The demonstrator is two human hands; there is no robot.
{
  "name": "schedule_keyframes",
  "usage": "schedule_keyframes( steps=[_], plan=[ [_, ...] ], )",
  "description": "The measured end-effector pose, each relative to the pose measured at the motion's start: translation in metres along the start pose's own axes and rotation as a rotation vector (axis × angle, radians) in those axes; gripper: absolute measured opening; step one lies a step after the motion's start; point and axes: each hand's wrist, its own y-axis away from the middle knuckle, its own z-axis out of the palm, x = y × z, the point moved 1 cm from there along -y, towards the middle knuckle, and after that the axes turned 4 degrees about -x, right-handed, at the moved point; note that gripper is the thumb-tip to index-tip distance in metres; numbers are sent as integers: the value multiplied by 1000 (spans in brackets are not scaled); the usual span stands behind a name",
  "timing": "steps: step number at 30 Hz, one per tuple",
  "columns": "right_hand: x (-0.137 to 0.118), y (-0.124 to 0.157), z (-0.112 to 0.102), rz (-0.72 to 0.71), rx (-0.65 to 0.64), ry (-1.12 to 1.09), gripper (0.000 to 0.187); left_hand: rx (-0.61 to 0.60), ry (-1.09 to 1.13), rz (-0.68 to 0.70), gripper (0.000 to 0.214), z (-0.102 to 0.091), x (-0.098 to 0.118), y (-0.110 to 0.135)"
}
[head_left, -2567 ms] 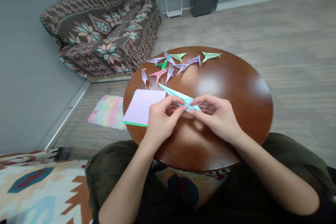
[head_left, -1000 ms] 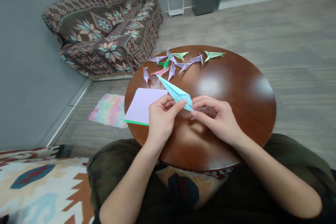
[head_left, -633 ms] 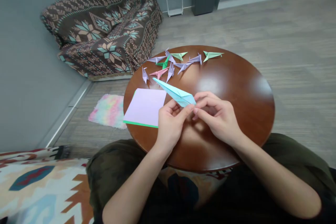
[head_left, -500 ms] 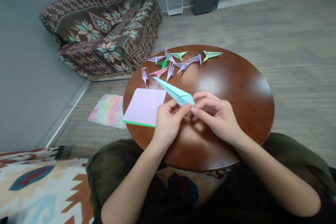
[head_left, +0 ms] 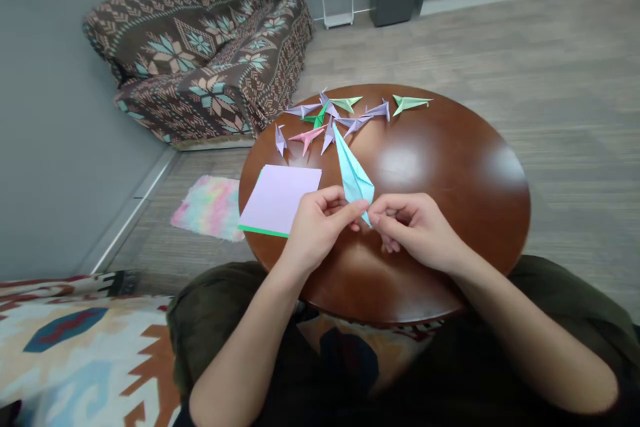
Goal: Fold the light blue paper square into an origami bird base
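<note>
head cam, lt blue origami [head_left: 354,177], long, pointed

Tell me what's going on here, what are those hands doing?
A person is sitting at a round wooden table, holding a pale blue folded paper up between both hands. The left hand grips its lower part, and the right hand pinches near its bottom tip. Beside the left hand lies a square lilac sheet with a green edge showing under it. Farther across the table are small lilac, green and pink folded paper birds.
</note>
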Motion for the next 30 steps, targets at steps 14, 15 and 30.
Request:
schedule_keyframes(
  steps=[14, 15, 30],
  plan=[
    [3, -1, -3, -43, 118, -79, 14, 233, -270, 271, 13, 17, -3, 6],
    [4, -1, -3, -48, 134, -74, 16, 287, -264, 285, 12, 18, -3, 6],
    [4, -4, -23, -158, 535, 16, 14, 60, -469, 175, 54, 19, -10, 11]
  ],
)
